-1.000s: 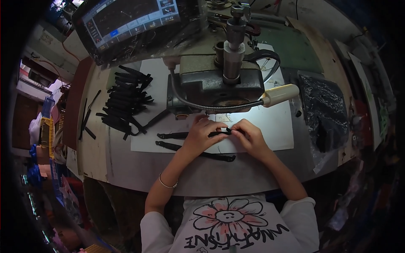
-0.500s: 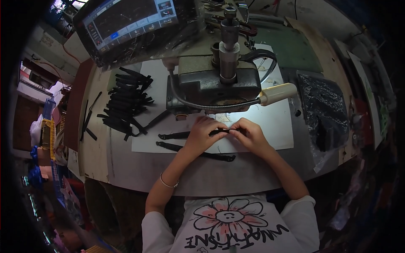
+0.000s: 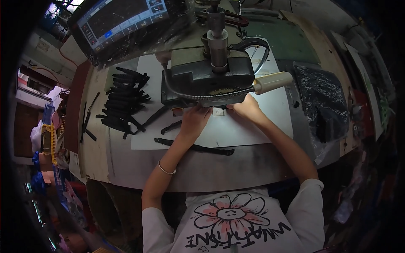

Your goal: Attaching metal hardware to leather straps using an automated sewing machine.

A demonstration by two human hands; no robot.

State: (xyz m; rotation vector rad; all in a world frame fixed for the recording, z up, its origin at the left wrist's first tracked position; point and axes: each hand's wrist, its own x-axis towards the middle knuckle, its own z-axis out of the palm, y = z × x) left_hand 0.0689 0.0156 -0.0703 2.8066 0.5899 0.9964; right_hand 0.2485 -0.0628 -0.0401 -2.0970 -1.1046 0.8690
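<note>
Both hands are at the front of a dark sewing machine [image 3: 206, 80], under its head. My left hand [image 3: 196, 120] is closed on a black fabric strap [image 3: 172, 126], whose loose end sticks out to the left of my wrist. My right hand [image 3: 246, 109] pinches the same strap near the lit needle area. The machine head covers some of the fingertips and most of the strap between the hands. A second black strap [image 3: 198, 147] lies nearer to me, crossing under my left forearm.
A pile of black straps [image 3: 124, 99] lies at the left, with a few loose strips [image 3: 87, 118] beyond it. A plastic-wrapped screen [image 3: 126, 25] stands at the back left. A clear bag of black material [image 3: 320, 101] lies at the right. A pale handle [image 3: 274, 82] juts from the machine.
Both hands have moved away from me, under the machine head, taking the strap along. The view has shifted slightly. The nearer strap stays on the table.
</note>
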